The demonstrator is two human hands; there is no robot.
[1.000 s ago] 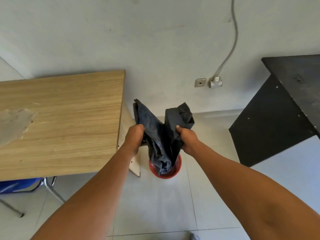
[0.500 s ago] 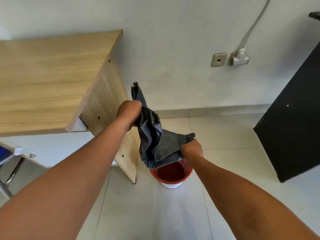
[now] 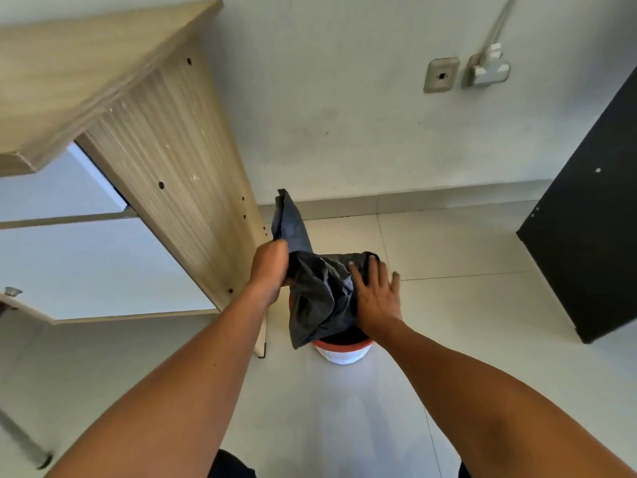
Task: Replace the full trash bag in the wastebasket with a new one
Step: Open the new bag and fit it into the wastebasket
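Letting go with my right hand point(image 3: 377, 298), fingers now spread flat against the new trash bag point(image 3: 319, 298); left hand point(image 3: 269, 270) is still fisting its top edge. Bag is dropping onto the wastebasket point(image 3: 341, 350) rim, so lining is starting.

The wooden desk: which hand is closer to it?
Left. The left hand grips the black trash bag right beside the wooden desk side panel. The right hand lies open on the bag's far side, above the red wastebasket.
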